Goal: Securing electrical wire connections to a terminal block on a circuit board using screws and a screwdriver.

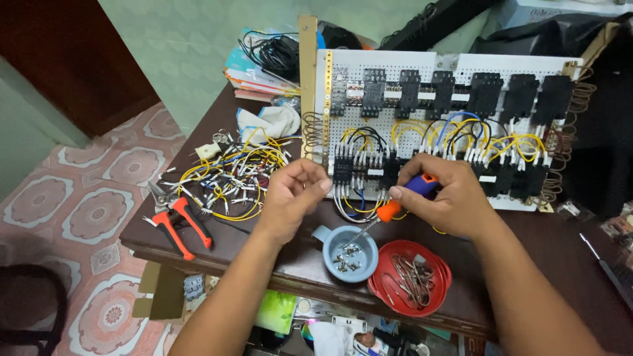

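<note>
My right hand (448, 198) grips a screwdriver (403, 199) with an orange and blue handle. Its metal tip points down-left into a small blue-grey cup (328, 238) that holds several screws. My left hand (295, 191) is closed in a loose fist with thumb and fingers pinched together, just left of the screwdriver; whether it holds something small I cannot tell. Both hands hover in front of a white perforated panel (395, 66) fitted with rows of black relay sockets and yellow, black and blue wires.
A red dish (379, 280) with metal clips sits right of the cup. A pile of cut wires (231, 175), orange-handled pliers (178, 227), a white rag (270, 122) and stacked books (254, 76) lie on the left of the dark wooden table (547, 244).
</note>
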